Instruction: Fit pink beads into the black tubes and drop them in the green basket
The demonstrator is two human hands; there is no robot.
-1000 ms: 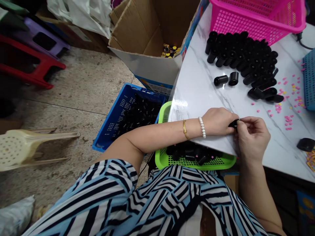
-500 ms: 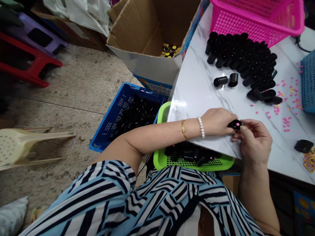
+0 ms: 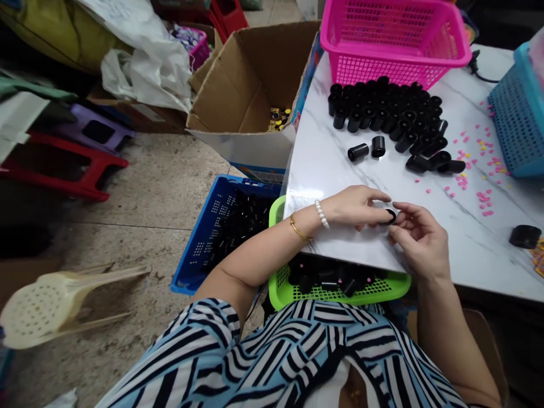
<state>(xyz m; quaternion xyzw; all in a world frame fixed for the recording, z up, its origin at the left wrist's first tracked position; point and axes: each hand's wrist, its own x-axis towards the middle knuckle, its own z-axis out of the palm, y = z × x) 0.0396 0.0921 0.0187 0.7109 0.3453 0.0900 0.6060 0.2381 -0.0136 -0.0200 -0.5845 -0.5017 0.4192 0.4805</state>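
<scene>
Over the front edge of the white marbled table, my left hand and my right hand meet at a small black cylinder. Its dark rim shows at my left hand's fingers, one of which lies over the opening. The fingertips of my right hand pinch at the cylinder's right side. Most of the piece is hidden. Beyond my hands a black cylinder lying on its side is beside an upright one. Farther back is a dense group of black cylinders. Small pink pieces are scattered to the right.
A pink basket stands behind the cylinders, a blue basket at right. Below the table's front edge is a green basket with black pieces. Left of it are a blue crate, a cardboard box and a cream stool.
The view has shifted. The pink bit seen in the cylinder between my hands is now out of sight behind my left hand's fingers. My left index finger has straightened away from the piece.
</scene>
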